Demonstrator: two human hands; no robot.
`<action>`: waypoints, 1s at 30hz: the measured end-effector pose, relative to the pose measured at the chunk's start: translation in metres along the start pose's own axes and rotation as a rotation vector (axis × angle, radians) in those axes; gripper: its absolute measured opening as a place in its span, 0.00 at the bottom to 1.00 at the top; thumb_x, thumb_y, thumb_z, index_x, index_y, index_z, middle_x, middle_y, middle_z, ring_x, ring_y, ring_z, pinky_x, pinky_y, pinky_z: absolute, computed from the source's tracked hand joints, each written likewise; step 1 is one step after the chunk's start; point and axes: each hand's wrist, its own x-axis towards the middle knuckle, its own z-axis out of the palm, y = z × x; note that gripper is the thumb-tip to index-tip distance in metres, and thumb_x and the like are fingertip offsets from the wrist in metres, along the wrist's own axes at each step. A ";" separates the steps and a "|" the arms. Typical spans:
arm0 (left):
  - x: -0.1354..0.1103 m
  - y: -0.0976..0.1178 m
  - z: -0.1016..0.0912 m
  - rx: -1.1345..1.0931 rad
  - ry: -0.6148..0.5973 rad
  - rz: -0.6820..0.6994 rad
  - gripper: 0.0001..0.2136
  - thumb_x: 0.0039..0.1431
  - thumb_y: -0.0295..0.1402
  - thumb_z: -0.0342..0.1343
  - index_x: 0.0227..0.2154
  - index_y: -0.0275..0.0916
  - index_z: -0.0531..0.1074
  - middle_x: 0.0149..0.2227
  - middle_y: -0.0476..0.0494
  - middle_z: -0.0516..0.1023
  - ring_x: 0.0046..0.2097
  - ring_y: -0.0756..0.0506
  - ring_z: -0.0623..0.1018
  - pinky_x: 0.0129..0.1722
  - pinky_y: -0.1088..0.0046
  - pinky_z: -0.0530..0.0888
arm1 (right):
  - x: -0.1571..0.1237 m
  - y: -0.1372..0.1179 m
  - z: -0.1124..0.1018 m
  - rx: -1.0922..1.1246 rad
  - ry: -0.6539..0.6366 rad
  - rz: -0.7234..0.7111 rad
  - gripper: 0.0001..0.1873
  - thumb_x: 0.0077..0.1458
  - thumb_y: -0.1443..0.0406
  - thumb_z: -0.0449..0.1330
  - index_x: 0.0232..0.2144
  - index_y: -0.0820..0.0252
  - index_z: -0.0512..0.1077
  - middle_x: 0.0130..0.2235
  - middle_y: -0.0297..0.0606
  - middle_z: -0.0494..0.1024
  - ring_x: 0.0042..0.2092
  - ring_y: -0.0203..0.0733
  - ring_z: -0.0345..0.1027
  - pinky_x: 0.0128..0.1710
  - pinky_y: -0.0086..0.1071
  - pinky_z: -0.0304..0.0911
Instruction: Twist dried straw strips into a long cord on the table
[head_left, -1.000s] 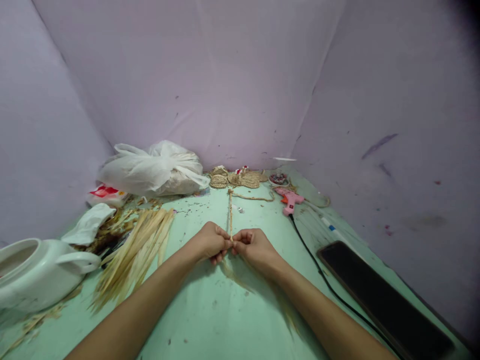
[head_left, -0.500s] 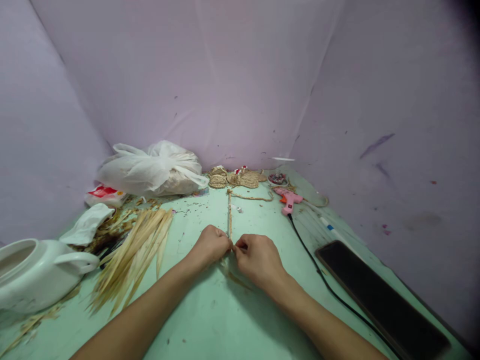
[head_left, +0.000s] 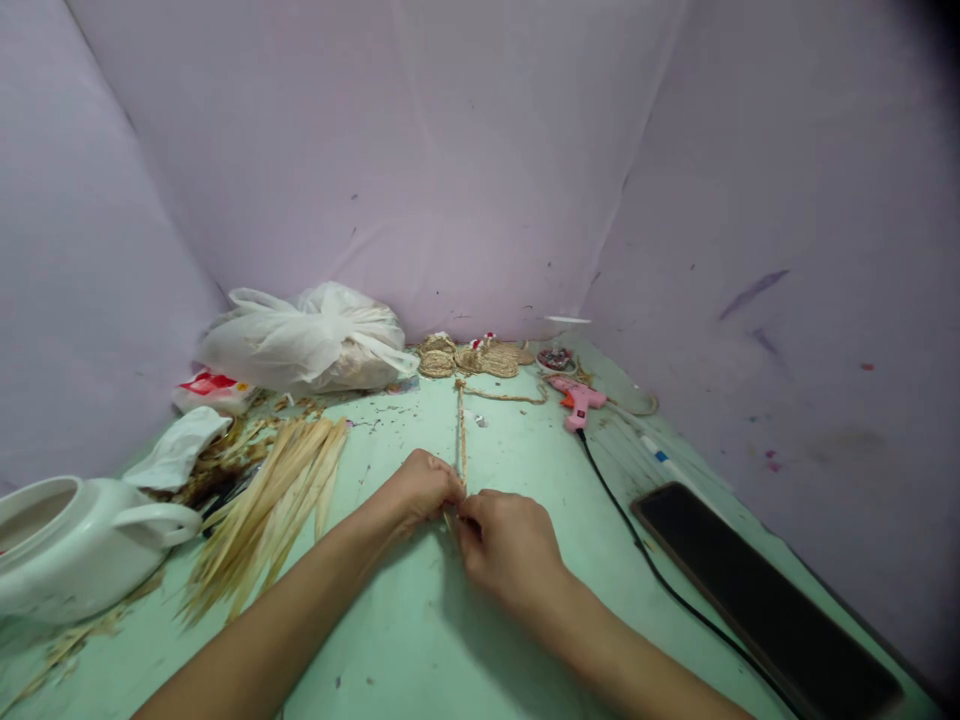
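Cord: runs down the middle of the table, from a knot at its far end to the two hands at its near end; a second length trails from the knot to the right, towards the glue gun.
Left hand: curled, thumb and forefinger clamped on the near end of the cord.
Right hand: just beside the left, fingers bent in towards the cord's near end; the tips are partly hidden, so I cannot tell whether they pinch it.
Strips: pale, dry, fanned in a loose pile left of the hands.
Pot: white, tilted, at the far left, its handle pointing towards the strips.
Cloth: whitish, crumpled, behind the pot.
Bag: white plastic, full, at the back left, near a red-and-white packet.
Woven pieces: tan, at the back beyond the knot, with red and white bits on top.
Dish: small, at the back, right of the woven pieces.
Glue gun: pink, lying in front of the dish, its black cable running towards the near edge.
Phone: dark, flat, right of the cable.
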 end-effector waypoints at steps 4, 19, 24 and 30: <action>0.002 0.000 -0.009 0.001 -0.073 -0.029 0.02 0.32 0.26 0.51 0.11 0.34 0.63 0.08 0.55 0.55 0.12 0.57 0.53 0.13 0.79 0.47 | 0.019 0.020 -0.009 0.369 0.037 0.167 0.17 0.48 0.57 0.51 0.19 0.61 0.71 0.20 0.36 0.72 0.23 0.35 0.61 0.21 0.27 0.49; 0.007 -0.005 -0.015 0.096 -0.175 0.060 0.03 0.33 0.27 0.49 0.13 0.33 0.66 0.10 0.54 0.57 0.14 0.56 0.54 0.14 0.78 0.50 | 0.038 0.018 0.010 0.921 -0.304 0.388 0.08 0.41 0.69 0.52 0.14 0.62 0.61 0.11 0.24 0.54 0.13 0.25 0.40 0.14 0.24 0.34; 0.006 -0.002 -0.024 0.338 -0.099 0.046 0.03 0.34 0.28 0.52 0.14 0.33 0.68 0.11 0.52 0.60 0.16 0.55 0.57 0.16 0.77 0.53 | 0.040 0.022 0.017 0.930 -0.243 0.358 0.06 0.40 0.67 0.54 0.15 0.63 0.63 0.13 0.26 0.62 0.14 0.24 0.42 0.15 0.24 0.38; -0.023 0.008 -0.007 0.762 0.141 0.199 0.04 0.37 0.30 0.54 0.13 0.36 0.67 0.15 0.46 0.64 0.23 0.47 0.67 0.23 0.75 0.57 | 0.033 0.018 0.022 1.045 -0.125 0.388 0.04 0.37 0.67 0.55 0.17 0.64 0.66 0.16 0.30 0.67 0.17 0.26 0.49 0.18 0.24 0.44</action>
